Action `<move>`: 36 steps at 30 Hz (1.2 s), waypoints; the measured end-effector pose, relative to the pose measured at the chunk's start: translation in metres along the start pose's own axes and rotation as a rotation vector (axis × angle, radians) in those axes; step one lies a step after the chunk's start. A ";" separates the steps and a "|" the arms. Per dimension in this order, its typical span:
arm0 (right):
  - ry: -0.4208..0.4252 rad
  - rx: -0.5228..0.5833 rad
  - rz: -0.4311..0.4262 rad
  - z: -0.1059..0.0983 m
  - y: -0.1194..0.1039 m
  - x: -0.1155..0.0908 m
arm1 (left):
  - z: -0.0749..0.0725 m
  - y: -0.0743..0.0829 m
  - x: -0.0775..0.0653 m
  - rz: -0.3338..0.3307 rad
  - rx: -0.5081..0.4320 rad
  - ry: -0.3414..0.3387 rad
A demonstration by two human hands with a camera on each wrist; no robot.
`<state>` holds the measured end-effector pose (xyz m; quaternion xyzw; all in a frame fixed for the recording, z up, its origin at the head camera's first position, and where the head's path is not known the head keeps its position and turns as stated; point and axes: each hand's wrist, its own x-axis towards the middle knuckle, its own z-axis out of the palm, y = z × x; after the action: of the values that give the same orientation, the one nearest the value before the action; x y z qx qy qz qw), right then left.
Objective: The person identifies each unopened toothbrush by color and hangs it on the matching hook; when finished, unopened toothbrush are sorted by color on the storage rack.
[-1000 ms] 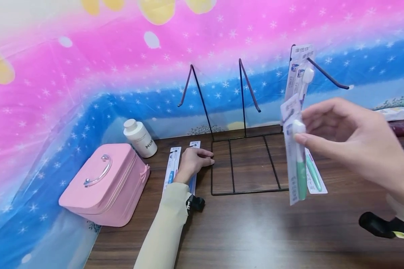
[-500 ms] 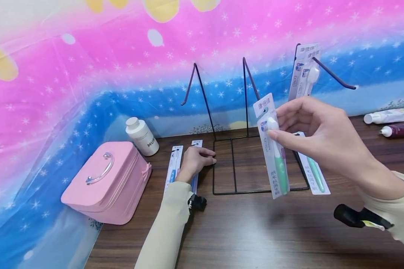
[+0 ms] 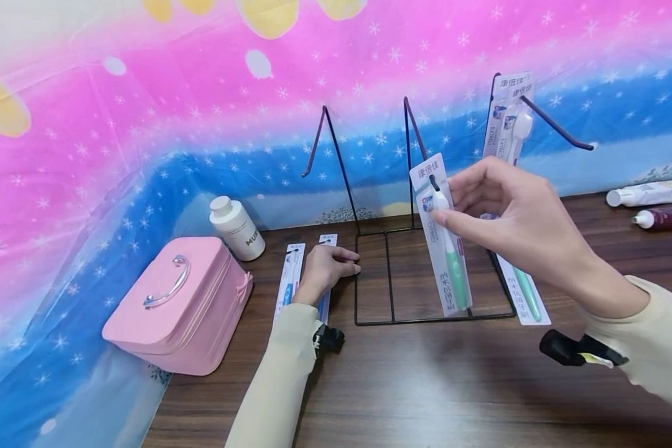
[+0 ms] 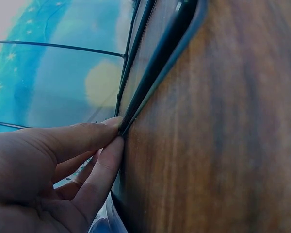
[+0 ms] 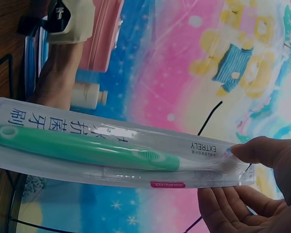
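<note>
My right hand (image 3: 509, 218) pinches a carded toothbrush (image 3: 453, 261) with a green handle by its top end, thumb in front and fingers behind. The card hangs slightly tilted, its hanging hole overlapping the end of the middle hook (image 3: 415, 127) of a black wire display rack (image 3: 414, 321). In the right wrist view the whole toothbrush (image 5: 87, 150) shows inside its clear pack. Down at the table my left hand (image 3: 323, 269) pinches the rack's left base wire between thumb and finger, as the left wrist view confirms. On the rack's right hook hang carded toothbrushes (image 3: 518, 134).
Two blue toothbrush packs (image 3: 287, 283) lie under and beside my left forearm. Left of them stand a pink case (image 3: 168, 305) and a white bottle (image 3: 238, 230). Another green toothbrush pack (image 3: 529, 298) lies right of the rack, with a white tube (image 3: 649, 193) and dark red tube (image 3: 666, 218) beyond.
My right hand has carried the green toothbrush pack leftward from near the right hook to the middle hook, turning its front toward me. My left hand stays on the rack's base.
</note>
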<state>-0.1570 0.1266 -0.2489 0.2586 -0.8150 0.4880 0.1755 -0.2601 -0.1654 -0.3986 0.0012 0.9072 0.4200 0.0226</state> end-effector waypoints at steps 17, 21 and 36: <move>0.079 -0.082 0.037 0.011 0.021 0.036 | 0.000 0.002 0.000 0.001 0.000 0.004; 0.091 -0.089 0.044 0.014 0.027 0.046 | 0.000 0.002 0.000 0.004 -0.001 0.001; 0.102 -0.082 0.108 0.019 0.045 0.080 | 0.001 0.000 -0.001 -0.010 0.000 -0.004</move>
<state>-0.2486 0.1070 -0.2463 0.1818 -0.8370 0.4756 0.2004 -0.2594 -0.1649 -0.3992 -0.0027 0.9073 0.4197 0.0267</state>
